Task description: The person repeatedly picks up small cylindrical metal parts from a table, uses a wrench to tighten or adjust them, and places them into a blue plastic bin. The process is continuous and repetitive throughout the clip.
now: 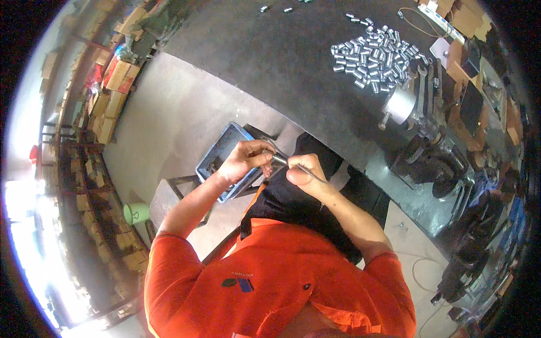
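Both my hands meet in front of my lap, just past the edge of the dark table. My left hand [248, 159] is closed, its thumb and fingers pinching a small shiny metal cylinder [279, 160]. My right hand [304, 171] wraps round a slim metal tool [319, 178], whose thin end sticks out toward my wrist. The tool's other end is hidden by my fingers, and its kind cannot be made out. Below my left hand stands a blue plastic crate [203, 167] with small dark pieces inside.
A heap of shiny metal cylinders [375, 56] lies on the dark tabletop [270, 62]. Wrenches [421, 87] and a bench vise [425, 141] stand to its right. At far left are shelves with boxes [110, 115]; a green bucket [136, 213] stands near a stool [169, 200].
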`<state>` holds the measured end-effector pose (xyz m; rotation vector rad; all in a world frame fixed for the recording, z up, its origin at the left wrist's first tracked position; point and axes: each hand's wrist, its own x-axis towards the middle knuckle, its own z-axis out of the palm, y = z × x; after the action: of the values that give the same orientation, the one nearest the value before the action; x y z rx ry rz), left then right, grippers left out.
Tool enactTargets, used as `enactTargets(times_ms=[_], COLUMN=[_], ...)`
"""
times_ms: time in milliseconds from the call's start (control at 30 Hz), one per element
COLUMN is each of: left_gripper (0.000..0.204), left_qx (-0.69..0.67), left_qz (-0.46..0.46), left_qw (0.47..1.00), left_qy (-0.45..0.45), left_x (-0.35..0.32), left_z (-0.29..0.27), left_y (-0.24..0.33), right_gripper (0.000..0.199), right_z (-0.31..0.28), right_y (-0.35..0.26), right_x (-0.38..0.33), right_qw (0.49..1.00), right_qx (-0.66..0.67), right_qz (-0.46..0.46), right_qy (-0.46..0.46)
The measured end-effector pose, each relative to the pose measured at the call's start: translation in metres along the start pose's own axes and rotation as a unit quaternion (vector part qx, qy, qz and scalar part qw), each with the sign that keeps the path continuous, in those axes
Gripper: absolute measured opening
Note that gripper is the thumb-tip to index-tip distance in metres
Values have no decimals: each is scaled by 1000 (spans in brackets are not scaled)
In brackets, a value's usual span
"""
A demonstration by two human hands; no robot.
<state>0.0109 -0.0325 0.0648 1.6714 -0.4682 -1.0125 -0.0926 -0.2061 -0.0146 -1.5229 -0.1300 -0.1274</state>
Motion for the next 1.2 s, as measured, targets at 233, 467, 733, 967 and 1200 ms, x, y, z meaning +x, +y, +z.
enactTargets(times_ms=[233, 467, 733, 967, 1200], left_gripper=[19, 25, 24, 28, 28], left_qx=[30, 399, 419, 483, 398], left_qz=[34, 174, 202, 257, 220], left_qw=[997, 879, 865, 827, 881], left_qy=[59, 196, 187, 132, 127], left_x=[5, 11, 15, 17, 27], left_z=[-28, -40, -35, -21, -14], left_y=[-4, -36, -30, -30, -24], right_gripper=[29, 36, 47, 48, 22], right_z=[-7, 2, 0, 0, 0], right_y=[-11, -28, -24, -22, -20], right_x=[1, -4, -5, -1, -3], right_qw=[998, 995, 994, 998, 970], right_qx=[55, 7, 7, -5, -151], right_qz=[-1, -94, -111, -58, -188], right_qy=[0, -42, -26, -25, -27])
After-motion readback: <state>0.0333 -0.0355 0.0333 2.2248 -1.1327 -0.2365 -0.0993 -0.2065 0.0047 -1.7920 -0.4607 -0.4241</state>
